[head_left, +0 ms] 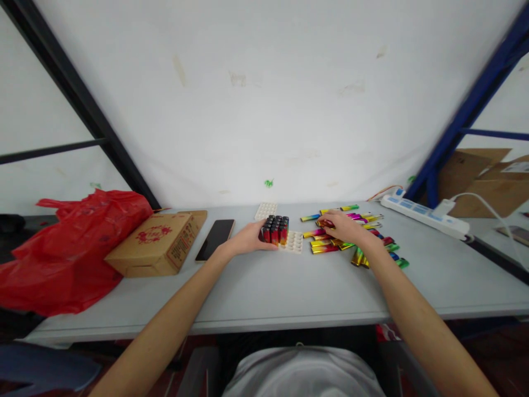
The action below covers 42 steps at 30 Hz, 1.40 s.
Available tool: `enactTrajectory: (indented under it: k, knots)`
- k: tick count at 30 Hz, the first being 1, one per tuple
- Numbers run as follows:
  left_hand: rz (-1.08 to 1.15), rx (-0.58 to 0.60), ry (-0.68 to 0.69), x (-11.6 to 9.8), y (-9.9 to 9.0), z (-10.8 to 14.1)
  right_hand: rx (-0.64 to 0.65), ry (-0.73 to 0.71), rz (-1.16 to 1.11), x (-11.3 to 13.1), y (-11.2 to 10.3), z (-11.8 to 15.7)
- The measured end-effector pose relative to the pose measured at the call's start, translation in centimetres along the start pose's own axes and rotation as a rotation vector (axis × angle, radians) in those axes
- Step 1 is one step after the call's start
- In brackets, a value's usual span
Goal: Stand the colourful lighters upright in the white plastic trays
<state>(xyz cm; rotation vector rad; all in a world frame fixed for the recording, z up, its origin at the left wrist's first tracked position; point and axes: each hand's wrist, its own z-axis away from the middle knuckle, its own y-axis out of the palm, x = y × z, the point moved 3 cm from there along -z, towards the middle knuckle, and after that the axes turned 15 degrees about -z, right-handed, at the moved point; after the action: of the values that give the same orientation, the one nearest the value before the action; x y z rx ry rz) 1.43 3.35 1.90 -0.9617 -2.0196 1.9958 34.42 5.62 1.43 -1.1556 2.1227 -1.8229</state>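
Note:
My left hand (248, 238) is curled round the left side of a block of upright red-and-gold cylinders with black tops (275, 229). They stand in rows on the left part of a pale tray with round hollows (292, 242). Bare hollows show on its right. My right hand (341, 226) is over the left part of a loose pile of shiny metallic tubes (324, 249) in gold, red, green, blue and pink. Its fingers are closed on a red metallic tube (326, 223), partly hidden by the hand. Whether the tubes are lighters I cannot tell.
A second hollowed tray (265, 210) lies near the wall. To the left are a black phone (215, 240), a cardboard box (155, 242) and a red plastic bag (78, 248). A white power strip (425, 216) with a plugged-in cable lies at the right.

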Motion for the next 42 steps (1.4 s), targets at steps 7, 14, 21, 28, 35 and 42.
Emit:
enactTrajectory:
  k: [7, 14, 21, 28, 35, 42]
  knots:
    - [-0.011, 0.004, 0.000, 0.0, 0.0, 0.0, -0.168, 0.018, -0.091, -0.8, -0.2, -0.1]
    - [-0.003, -0.002, 0.004, 0.0, 0.0, 0.0, -0.541, 0.037, -0.180, 1.0, -1.1, -0.3]
    - [0.033, -0.005, 0.013, 0.3, 0.3, -0.1, -0.591, 0.080, -0.654, 3.6, 0.2, -0.8]
    - [0.078, 0.004, 0.024, -0.2, 0.1, 0.0, -0.526, 0.202, -1.326, 4.4, 2.8, -1.7]
    - [0.081, 0.007, 0.040, 0.0, 0.2, 0.0, -0.313, 0.292, -1.493, 6.4, 3.5, -1.6]
    - [0.083, -0.008, 0.042, -0.1, 0.1, 0.0, -0.183, 0.322, -1.377, 7.3, 4.5, -1.9]
